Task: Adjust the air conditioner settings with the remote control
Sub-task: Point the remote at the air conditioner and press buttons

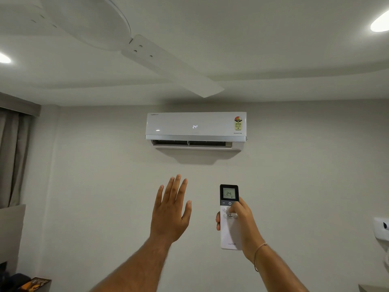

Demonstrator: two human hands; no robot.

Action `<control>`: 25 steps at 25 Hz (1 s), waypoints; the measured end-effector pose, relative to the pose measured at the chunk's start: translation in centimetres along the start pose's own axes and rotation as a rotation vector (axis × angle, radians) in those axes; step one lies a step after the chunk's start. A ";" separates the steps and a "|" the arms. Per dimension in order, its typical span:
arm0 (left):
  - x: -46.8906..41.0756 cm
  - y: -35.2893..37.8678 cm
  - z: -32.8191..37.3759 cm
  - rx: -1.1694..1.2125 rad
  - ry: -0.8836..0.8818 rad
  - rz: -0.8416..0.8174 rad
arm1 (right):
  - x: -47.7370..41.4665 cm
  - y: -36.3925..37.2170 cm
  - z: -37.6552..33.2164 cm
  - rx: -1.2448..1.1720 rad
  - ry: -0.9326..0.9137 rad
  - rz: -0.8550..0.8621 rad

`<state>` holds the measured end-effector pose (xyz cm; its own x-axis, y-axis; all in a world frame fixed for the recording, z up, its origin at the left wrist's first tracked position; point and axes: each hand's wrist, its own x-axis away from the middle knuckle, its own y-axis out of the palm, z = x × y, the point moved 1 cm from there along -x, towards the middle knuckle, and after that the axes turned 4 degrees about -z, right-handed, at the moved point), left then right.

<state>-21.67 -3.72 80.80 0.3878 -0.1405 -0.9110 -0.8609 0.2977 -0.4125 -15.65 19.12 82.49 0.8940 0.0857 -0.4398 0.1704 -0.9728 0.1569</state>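
A white wall-mounted air conditioner [195,128] hangs high on the wall ahead, its front display reading 24 and its louver open below. My right hand [242,224] holds a white remote control [229,216] upright below the unit, thumb resting on the buttons just under the dark top section; the remote's screen also reads 24. My left hand [171,211] is raised to the left of the remote, palm toward the wall, fingers spread and holding nothing.
A white ceiling fan [147,53] hangs overhead, one blade reaching toward the air conditioner. Curtains [12,157] hang at the left. A white wall fixture [382,228] sits at the right edge. Dark items lie at the bottom left corner.
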 end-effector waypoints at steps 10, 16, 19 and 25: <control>0.1 0.3 0.4 -0.002 0.001 -0.021 | -0.1 -0.1 0.5 0.011 -0.006 0.002; 0.1 0.2 0.7 -0.002 0.003 -0.023 | 0.0 -0.2 0.6 0.008 -0.010 0.006; 0.1 0.3 0.9 -0.005 0.004 -0.031 | 0.2 -0.3 0.4 0.006 -0.013 0.003; 0.0 0.3 1.2 0.002 0.005 -0.029 | 0.2 -0.4 0.2 0.006 -0.010 0.008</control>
<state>-21.50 -2.50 80.65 0.4109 -0.1534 -0.8987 -0.8488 0.2956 -0.4385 -15.60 19.50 82.13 0.8909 0.0758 -0.4478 0.1610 -0.9746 0.1555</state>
